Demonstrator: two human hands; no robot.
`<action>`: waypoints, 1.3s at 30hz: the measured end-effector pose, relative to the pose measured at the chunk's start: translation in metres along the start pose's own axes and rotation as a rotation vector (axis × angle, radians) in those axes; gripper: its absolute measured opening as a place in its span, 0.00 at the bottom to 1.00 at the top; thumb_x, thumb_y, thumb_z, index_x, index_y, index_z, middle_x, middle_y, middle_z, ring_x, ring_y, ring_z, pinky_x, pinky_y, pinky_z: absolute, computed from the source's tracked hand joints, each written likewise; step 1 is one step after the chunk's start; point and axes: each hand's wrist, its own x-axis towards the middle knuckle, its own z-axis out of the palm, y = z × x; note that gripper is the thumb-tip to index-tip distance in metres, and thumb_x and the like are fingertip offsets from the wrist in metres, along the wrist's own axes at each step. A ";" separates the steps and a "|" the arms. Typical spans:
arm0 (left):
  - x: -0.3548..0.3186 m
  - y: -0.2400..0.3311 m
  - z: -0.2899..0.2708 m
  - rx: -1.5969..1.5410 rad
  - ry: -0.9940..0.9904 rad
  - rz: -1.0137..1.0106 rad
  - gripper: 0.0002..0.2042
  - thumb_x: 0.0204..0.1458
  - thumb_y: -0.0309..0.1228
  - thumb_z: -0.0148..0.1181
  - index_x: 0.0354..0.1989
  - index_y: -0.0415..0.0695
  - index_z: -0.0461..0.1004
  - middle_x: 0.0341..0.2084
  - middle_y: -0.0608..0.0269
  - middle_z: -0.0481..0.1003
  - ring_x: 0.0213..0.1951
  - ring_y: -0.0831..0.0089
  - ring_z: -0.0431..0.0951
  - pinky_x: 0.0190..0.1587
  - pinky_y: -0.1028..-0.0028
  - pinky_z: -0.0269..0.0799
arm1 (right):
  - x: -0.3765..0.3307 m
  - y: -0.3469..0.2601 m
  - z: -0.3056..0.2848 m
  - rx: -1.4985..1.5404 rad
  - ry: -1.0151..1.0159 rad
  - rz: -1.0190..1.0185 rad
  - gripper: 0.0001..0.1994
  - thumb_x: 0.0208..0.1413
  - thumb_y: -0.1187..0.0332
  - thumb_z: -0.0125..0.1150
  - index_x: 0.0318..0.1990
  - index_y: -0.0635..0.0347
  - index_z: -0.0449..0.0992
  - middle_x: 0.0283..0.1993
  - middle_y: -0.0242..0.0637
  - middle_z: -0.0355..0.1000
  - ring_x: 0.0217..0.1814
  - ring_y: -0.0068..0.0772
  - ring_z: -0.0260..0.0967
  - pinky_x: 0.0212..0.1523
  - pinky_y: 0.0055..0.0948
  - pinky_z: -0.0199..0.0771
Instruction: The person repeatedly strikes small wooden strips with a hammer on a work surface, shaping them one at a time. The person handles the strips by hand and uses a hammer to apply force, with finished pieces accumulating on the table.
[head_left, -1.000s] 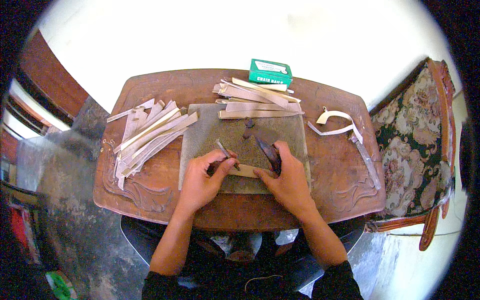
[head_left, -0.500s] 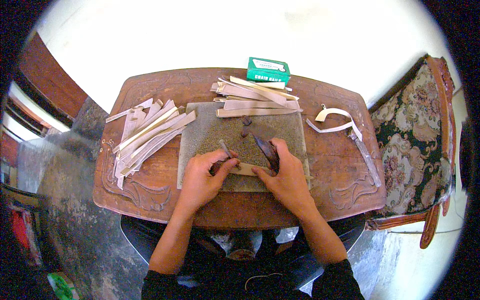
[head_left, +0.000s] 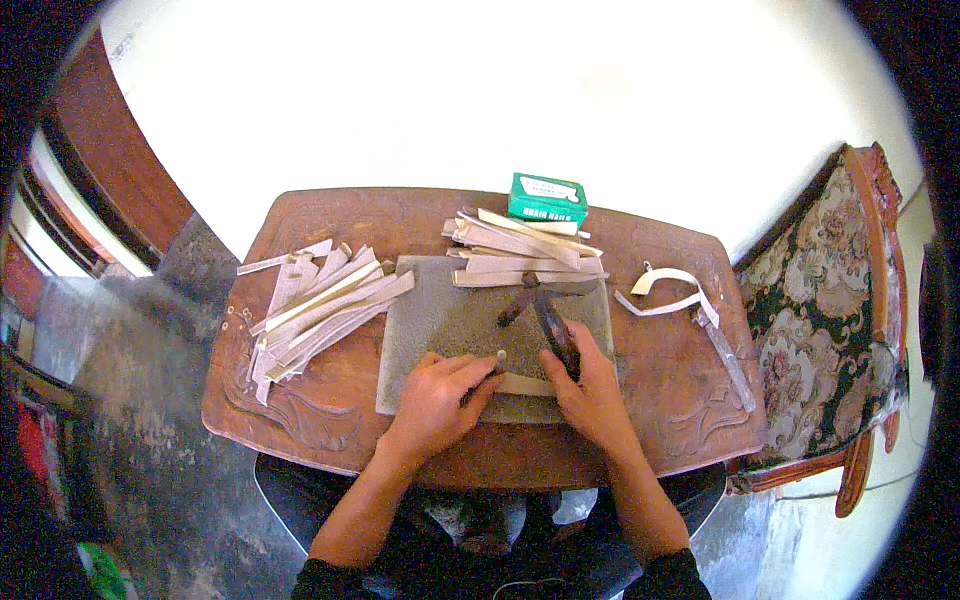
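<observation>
A: Near edge first. What's the left hand (head_left: pixel 437 400) doing?

B: Fingers pressed flat on a pale strip (head_left: pixel 520 384) lying on the grey mat (head_left: pixel 440 320), near the mat's front edge, mid-tabletop. It also seems to pinch a small tool w/ a round knob, tho I can't tell for sure.

A: And the right hand (head_left: pixel 590 392)?

B: Fingers clamped round the dark pliers-like tool (head_left: pixel 548 318), whose head sits at the strip's right end.

A: How to do this bit well?

B: My read: keep the strip pinned flat w/ the left so it doesn't skid, keep fingertips clear of the tool's bite, and square the tool to the strip's end before squeezing.

A: Further back?

B: Loose strip pile (head_left: pixel 320 305) at the tabletop's (head_left: pixel 300 420) left side, a stacked pile (head_left: pixel 520 250) at the mat's far edge, and a green box (head_left: pixel 547 198) at the far edge. A curled strip (head_left: pixel 670 292) lies toward the right edge, w/ a long flat tool beside it.

A: Changes vs 1 s ago?

B: Little. Both hands stay on the same strip, the left a touch closer to the right. Piles and box haven't shifted.
</observation>
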 end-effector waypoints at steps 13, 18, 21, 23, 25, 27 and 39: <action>-0.002 -0.005 0.005 -0.053 0.061 0.052 0.08 0.53 0.29 0.63 0.39 0.42 0.78 0.32 0.57 0.80 0.31 0.58 0.79 0.33 0.63 0.67 | -0.015 -0.083 -0.054 -0.011 -0.026 -0.110 0.24 0.61 0.70 0.59 0.63 0.60 0.63 0.52 0.52 0.74 0.54 0.53 0.74 0.53 0.38 0.72; -0.001 -0.004 0.003 -0.054 0.044 0.045 0.07 0.53 0.29 0.63 0.38 0.42 0.78 0.32 0.57 0.80 0.31 0.57 0.79 0.33 0.63 0.67 | -0.021 -0.101 -0.067 -0.106 -0.062 -0.200 0.24 0.59 0.72 0.60 0.63 0.61 0.65 0.53 0.56 0.73 0.54 0.57 0.74 0.52 0.40 0.73; -0.001 -0.003 0.002 -0.032 0.043 0.046 0.07 0.53 0.29 0.63 0.39 0.42 0.78 0.31 0.57 0.80 0.31 0.57 0.79 0.34 0.63 0.67 | -0.021 -0.100 -0.067 -0.138 -0.046 -0.276 0.24 0.58 0.72 0.61 0.63 0.61 0.66 0.52 0.57 0.73 0.53 0.58 0.74 0.51 0.42 0.74; 0.000 -0.002 0.001 -0.029 0.018 0.035 0.08 0.53 0.29 0.63 0.39 0.42 0.78 0.31 0.57 0.80 0.31 0.57 0.78 0.34 0.63 0.67 | -0.023 -0.101 -0.067 -0.151 -0.033 -0.264 0.24 0.58 0.72 0.61 0.63 0.62 0.66 0.52 0.57 0.73 0.53 0.58 0.74 0.51 0.43 0.74; 0.000 -0.002 0.001 -0.028 0.010 0.028 0.08 0.53 0.29 0.63 0.39 0.42 0.78 0.31 0.57 0.80 0.31 0.57 0.78 0.33 0.63 0.67 | -0.026 -0.106 -0.068 -0.155 -0.051 -0.207 0.24 0.58 0.72 0.61 0.63 0.62 0.66 0.53 0.57 0.73 0.53 0.58 0.74 0.51 0.43 0.74; -0.001 -0.004 0.003 -0.034 0.020 0.036 0.08 0.52 0.29 0.63 0.39 0.41 0.78 0.30 0.57 0.79 0.31 0.57 0.78 0.33 0.62 0.67 | -0.020 -0.113 -0.070 -0.168 -0.126 -0.205 0.25 0.58 0.72 0.61 0.63 0.62 0.66 0.53 0.57 0.73 0.54 0.58 0.74 0.52 0.44 0.74; -0.001 -0.003 0.004 -0.049 0.084 0.070 0.08 0.52 0.28 0.63 0.39 0.41 0.78 0.30 0.57 0.79 0.31 0.56 0.79 0.33 0.61 0.68 | -0.025 -0.113 -0.072 -0.147 -0.124 -0.174 0.26 0.58 0.72 0.61 0.64 0.62 0.65 0.53 0.58 0.73 0.54 0.59 0.73 0.53 0.44 0.73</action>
